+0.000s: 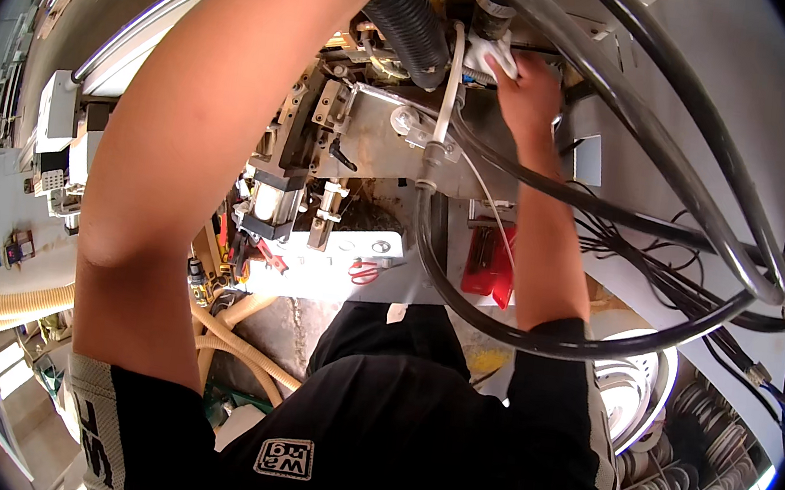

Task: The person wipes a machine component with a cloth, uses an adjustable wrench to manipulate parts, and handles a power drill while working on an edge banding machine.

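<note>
At upper centre, the right hand (534, 95) grips a white cloth (488, 55); wiping seems under way, the remainder unclear. The left hand is out of frame, its grip unknown.

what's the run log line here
right hand: holds white cloth near dark pipe | left hand: out of view | ribbed hose: left of pipe

A workshop, plainly; bare metal machinery (379, 154) up close, a black ribbed hose (407, 34) running in! Tan ducting (13, 306) out left; stacked discs (726, 443) lower right.
</note>
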Motion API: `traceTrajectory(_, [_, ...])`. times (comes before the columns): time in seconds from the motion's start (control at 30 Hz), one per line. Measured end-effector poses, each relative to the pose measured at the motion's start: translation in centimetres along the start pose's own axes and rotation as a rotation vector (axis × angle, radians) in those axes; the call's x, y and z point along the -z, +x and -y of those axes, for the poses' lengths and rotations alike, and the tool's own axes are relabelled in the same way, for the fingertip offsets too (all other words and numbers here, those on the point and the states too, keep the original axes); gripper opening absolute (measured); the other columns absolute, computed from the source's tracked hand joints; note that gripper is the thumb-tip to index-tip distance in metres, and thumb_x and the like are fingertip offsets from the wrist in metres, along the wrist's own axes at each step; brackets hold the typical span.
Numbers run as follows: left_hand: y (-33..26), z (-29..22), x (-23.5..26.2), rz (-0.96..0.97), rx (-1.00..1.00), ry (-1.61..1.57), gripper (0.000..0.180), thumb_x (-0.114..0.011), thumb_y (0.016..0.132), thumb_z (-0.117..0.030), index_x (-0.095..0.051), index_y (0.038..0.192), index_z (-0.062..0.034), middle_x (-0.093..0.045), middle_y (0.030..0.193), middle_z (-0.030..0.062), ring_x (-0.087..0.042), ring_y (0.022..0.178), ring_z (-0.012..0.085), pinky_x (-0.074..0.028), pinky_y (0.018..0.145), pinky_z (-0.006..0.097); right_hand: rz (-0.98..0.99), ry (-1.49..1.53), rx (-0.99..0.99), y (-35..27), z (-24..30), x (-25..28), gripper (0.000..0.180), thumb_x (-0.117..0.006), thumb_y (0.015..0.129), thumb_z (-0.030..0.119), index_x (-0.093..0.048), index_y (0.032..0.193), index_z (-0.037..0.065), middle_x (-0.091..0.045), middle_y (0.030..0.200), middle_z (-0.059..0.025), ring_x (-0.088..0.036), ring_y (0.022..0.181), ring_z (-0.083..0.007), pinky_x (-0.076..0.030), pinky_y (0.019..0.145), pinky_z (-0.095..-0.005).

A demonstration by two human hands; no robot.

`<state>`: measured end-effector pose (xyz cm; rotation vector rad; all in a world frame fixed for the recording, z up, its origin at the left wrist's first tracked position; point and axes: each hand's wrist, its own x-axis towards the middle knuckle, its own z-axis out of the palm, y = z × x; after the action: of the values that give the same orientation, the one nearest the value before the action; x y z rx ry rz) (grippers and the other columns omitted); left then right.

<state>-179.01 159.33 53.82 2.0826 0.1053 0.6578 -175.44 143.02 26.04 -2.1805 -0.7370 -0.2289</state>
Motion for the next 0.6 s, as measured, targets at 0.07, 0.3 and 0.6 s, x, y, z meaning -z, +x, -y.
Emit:
traceTrajectory(0.07, [0.0, -0.1, -0.1, 0.004, -0.018, -0.016, 0.033, -0.078, 0.087, -0.024, -0.07, 0.108, 0.0002, -0.073, 0.088, 0.0096, -0.068, 0.082, 0.019, -0.055, 0.078, 0.037, 0.06, 0.096, 0.123, -0.1, -2.3, 1.8, 0.034, -0.079, 0.09, 0.04, -0.077, 0.102, 0.009, -0.07, 0.092, -0.0108, -0.068, 0.08, -0.0325, -0.053, 0.07, -0.0377])
traceTrajectory(0.3, [0.0, 0.9, -0.2, 0.016, -0.082, -0.011, 0.036, -0.076, 0.088, -0.024, -0.068, 0.112, 0.0014, -0.072, 0.088, 0.0133, -0.069, 0.082, 0.0224, -0.055, 0.078, 0.038, 0.408, 0.029, 0.109, 6.4, -4.3, 0.5, 0.041, -0.084, 0.087, 0.033, -0.074, 0.117, 0.007, -0.075, 0.114, -0.0095, -0.071, 0.1, -0.0234, -0.052, 0.091, -0.0352])
traceTrajectory(0.6, [-0.3, 1.0, 0.1, 0.007, -0.103, -0.053, 0.036, -0.076, 0.088, -0.023, -0.068, 0.112, 0.0021, -0.072, 0.089, 0.0151, -0.069, 0.083, 0.0238, -0.055, 0.078, 0.039, 0.486, 0.196, 0.097, 6.7, -6.1, -1.5, 0.037, -0.082, 0.089, 0.028, -0.073, 0.119, 0.008, -0.076, 0.114, -0.0068, -0.069, 0.105, -0.018, -0.051, 0.095, -0.0323])
